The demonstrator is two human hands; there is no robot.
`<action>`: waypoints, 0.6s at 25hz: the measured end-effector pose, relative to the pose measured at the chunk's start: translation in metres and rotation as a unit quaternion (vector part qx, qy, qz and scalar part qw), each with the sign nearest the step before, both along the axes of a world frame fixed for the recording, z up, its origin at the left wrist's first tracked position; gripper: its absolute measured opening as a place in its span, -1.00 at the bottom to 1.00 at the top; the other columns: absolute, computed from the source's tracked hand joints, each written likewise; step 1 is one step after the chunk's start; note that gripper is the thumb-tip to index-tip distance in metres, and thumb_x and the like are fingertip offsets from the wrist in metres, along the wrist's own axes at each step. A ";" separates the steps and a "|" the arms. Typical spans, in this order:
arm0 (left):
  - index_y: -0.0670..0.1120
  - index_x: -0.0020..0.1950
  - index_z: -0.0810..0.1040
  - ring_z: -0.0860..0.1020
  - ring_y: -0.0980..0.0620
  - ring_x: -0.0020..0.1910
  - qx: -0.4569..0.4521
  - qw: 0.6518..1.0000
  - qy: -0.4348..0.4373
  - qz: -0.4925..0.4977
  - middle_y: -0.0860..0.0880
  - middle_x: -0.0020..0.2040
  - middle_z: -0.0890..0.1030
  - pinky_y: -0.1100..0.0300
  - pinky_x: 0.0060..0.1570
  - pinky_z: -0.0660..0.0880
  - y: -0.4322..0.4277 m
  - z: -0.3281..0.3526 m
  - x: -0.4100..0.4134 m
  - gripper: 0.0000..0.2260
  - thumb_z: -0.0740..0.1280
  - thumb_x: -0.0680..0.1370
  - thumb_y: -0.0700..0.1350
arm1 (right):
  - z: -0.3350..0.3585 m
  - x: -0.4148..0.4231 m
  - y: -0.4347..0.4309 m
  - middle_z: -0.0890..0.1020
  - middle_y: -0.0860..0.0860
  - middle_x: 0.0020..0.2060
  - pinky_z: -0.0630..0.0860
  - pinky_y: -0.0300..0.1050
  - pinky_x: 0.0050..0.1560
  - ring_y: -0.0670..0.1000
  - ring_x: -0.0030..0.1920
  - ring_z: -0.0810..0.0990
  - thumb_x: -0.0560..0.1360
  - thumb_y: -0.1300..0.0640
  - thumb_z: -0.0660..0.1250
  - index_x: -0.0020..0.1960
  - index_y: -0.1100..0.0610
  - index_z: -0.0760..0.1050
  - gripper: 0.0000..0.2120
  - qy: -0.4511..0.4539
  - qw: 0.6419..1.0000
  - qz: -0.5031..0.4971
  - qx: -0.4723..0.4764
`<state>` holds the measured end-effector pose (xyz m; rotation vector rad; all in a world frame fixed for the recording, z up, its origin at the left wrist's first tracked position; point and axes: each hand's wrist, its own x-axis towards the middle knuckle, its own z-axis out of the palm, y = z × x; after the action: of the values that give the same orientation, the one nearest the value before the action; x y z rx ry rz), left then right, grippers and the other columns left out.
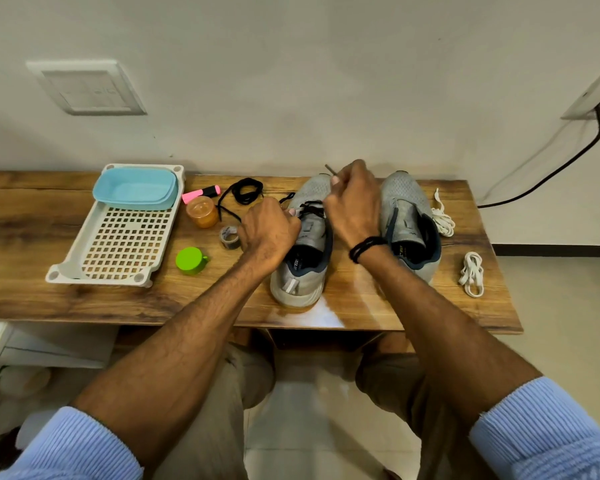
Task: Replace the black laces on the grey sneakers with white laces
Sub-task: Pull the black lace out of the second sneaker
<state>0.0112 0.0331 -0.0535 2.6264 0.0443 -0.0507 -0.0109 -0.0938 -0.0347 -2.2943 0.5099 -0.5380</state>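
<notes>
Head view: the left grey sneaker [310,237] stands on the wooden table [361,306], toe toward the wall, with a black lace [310,208] crossing only its front eyelets. The right hand [355,202] hovers over the toe, fingers curled, pinching one end of that lace. The lace's stiff tip pokes up past the thumb. The left hand [269,226] is curled at the sneaker's left side, its thumb tip pressed to the same lace by the eyelets. Exactly how its hidden fingers hold the lace I cannot tell.

The right grey sneaker [402,202] stands just beside the first one, parallel to it and with no lace in it. A loose black lace [243,192] lies coiled on the table behind the left hand. Two white laces are on the right: one white lace [442,216] is heaped against the right sneaker's outer side, and a bundled white lace [471,273] lies apart near the table's right edge.

A black wristband [364,247] circles the right wrist.

Left of the hands are a tape roll [229,236], an orange jar [202,212], a pink highlighter [201,194] and a green lidded container [191,260]. Farther left is a white perforated tray [125,244], with a blue tub [136,188] resting in its far end. A black cable [568,161] runs down the wall at right.
</notes>
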 end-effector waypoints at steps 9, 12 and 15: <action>-0.15 -0.23 0.54 0.41 -0.04 -0.40 0.005 1.000 0.019 -0.005 -0.02 -0.39 0.45 0.21 -0.46 0.20 0.001 0.021 -0.006 -0.88 0.31 0.36 -0.10 | 0.015 0.004 -0.047 0.55 0.14 0.20 0.37 -0.25 0.08 0.08 0.18 0.52 0.56 0.27 0.26 0.46 0.23 0.27 -0.52 0.015 0.989 -0.133 0.069; -0.13 -0.22 0.53 0.43 -0.03 -0.40 0.020 1.000 0.006 -0.003 -0.01 -0.38 0.45 0.21 -0.44 0.22 0.000 0.020 -0.006 -0.86 0.35 0.40 -0.05 | 0.012 0.002 -0.040 0.61 0.13 0.19 0.44 -0.14 0.16 0.11 0.22 0.56 0.55 0.26 0.24 0.40 0.25 0.40 -0.59 0.052 0.996 -0.065 0.032; -0.11 0.00 0.63 0.61 -0.11 -0.12 0.014 0.999 -0.033 -0.029 -0.06 -0.14 0.63 0.17 -0.28 0.37 -0.002 0.014 -0.001 -0.77 0.38 0.50 0.03 | 0.008 0.001 -0.026 0.64 0.11 0.13 0.43 -0.18 0.05 0.10 0.17 0.58 0.54 0.20 0.27 0.40 0.22 0.41 -0.57 0.055 0.998 -0.021 0.009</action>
<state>0.0103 0.0312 -0.0392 2.6545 -0.0538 0.0168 -0.0094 -0.1202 -0.0268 -2.3088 0.6145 -0.4280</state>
